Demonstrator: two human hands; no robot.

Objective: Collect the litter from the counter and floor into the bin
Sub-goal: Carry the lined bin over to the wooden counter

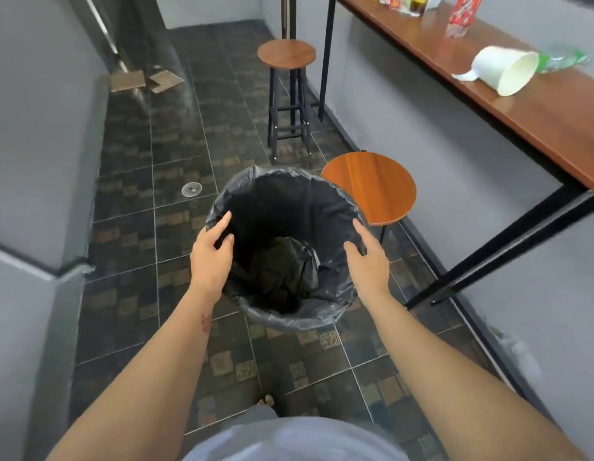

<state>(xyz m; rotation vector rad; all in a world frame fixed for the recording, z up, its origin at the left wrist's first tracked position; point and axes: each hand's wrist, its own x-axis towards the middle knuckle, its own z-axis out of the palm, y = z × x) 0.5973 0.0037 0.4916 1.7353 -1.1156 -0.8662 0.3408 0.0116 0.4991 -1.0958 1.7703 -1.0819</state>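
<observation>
- Both bare forearms are reaching forward; left hand (210, 257) and right hand (367, 257) are gripping opposite sides of the round bin lined with a black plastic bag (289, 314), fingers curled over its rim.
- Round wooden stool (372, 188) is standing just beside the bin.
- Bin interior is showing only crumpled liner.
- Litter is lying on the brown wooden counter (538, 111): a tipped white paper cup (501, 71), a green-labelled clear plastic bottle (561, 59).
- Clear round plastic lid (191, 189) is lying on the dark tiled floor (129, 227).

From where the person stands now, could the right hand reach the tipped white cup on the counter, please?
Probably not without a step. The right hand is on the rim of the bin, and the white cup lies farther along the counter, beyond the near stool.
</observation>
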